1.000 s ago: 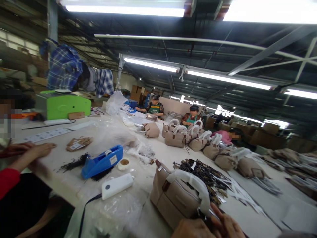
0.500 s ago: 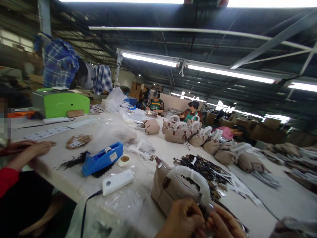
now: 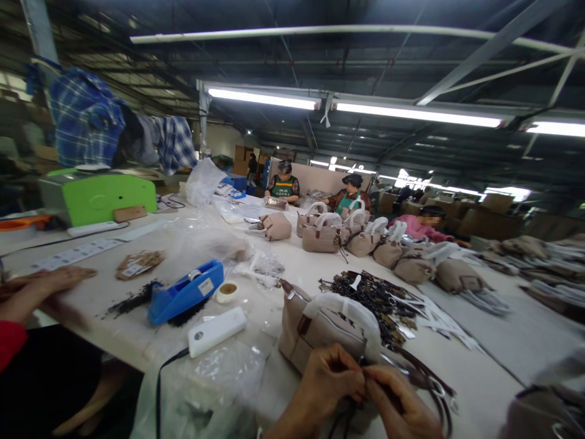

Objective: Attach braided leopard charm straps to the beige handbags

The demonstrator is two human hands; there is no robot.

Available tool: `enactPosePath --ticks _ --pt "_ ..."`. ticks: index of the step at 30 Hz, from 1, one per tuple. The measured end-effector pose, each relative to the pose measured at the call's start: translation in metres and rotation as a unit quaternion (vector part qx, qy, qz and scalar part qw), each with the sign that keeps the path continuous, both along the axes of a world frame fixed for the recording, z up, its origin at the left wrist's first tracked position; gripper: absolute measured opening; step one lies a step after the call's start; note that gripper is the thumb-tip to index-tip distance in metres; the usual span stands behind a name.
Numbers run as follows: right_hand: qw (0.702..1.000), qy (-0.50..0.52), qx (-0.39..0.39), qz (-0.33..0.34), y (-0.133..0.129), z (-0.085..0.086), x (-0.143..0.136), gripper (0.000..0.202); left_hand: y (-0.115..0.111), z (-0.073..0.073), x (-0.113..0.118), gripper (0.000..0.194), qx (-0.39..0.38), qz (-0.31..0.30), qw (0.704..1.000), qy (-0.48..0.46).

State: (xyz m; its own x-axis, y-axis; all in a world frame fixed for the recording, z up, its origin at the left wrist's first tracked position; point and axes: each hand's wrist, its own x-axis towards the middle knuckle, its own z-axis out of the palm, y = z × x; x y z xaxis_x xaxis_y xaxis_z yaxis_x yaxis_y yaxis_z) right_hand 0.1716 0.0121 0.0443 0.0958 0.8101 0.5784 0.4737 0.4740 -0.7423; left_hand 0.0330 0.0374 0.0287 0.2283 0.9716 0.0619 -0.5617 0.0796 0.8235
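A beige handbag point(image 3: 292, 329) stands in front of me on the table, its arched handle point(image 3: 372, 323) wrapped in white padding. My left hand point(image 3: 326, 378) and my right hand point(image 3: 397, 399) meet at the bag's near side, fingertips pinched together. Between them is what looks like a thin black cord point(image 3: 340, 421), with dark strands hanging below the fingers; the pinched part is mostly hidden. To the right of my right hand, a dark brown strap point(image 3: 427, 372) with metal rings trails from the bag.
A pile of black cords with tags point(image 3: 372, 305) lies behind the bag. To the left are a blue tape dispenser point(image 3: 185, 292), a tape roll point(image 3: 227, 291) and a white cabled device point(image 3: 217, 332). A co-worker's hands point(image 3: 46, 286) rest at the left edge; several finished-looking bags point(image 3: 322, 238) stand farther back.
My hands have risen slightly and drawn closer together at the fingertips. Dark strands and the strap's rings now show. The view has shifted a little; the co-worker's hands on the left moved left.
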Motion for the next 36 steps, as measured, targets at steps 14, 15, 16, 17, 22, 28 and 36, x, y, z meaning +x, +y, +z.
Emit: enactPosePath --ticks 14,15,16,17,22,28,36 --pt "0.985 -0.139 0.094 -0.046 0.002 -0.002 0.003 0.033 0.001 0.001 0.004 0.035 0.014 0.058 0.998 0.035" --pt "0.987 -0.124 0.087 -0.057 0.000 -0.001 0.000 0.036 0.000 -0.001 0.005 0.035 0.007 0.057 0.998 0.033" --pt "0.988 -0.110 0.079 -0.067 -0.001 -0.001 -0.002 0.039 0.000 -0.001 0.005 0.036 -0.002 0.056 0.998 0.032" --pt "0.990 -0.101 0.071 -0.073 -0.002 0.000 -0.003 0.041 0.000 -0.002 0.005 0.037 -0.009 0.055 0.998 0.032" --pt "0.988 -0.136 0.070 -0.033 0.003 0.000 0.005 0.039 -0.002 0.002 0.003 0.038 -0.026 0.058 0.997 0.051" --pt "0.992 -0.110 0.051 -0.018 0.004 -0.004 0.009 0.029 -0.005 0.009 0.004 0.031 -0.015 0.059 0.996 0.071" --pt "0.995 0.033 -0.056 -0.079 -0.003 -0.001 -0.007 0.033 -0.004 0.009 0.002 0.041 -0.024 0.028 0.998 0.042"
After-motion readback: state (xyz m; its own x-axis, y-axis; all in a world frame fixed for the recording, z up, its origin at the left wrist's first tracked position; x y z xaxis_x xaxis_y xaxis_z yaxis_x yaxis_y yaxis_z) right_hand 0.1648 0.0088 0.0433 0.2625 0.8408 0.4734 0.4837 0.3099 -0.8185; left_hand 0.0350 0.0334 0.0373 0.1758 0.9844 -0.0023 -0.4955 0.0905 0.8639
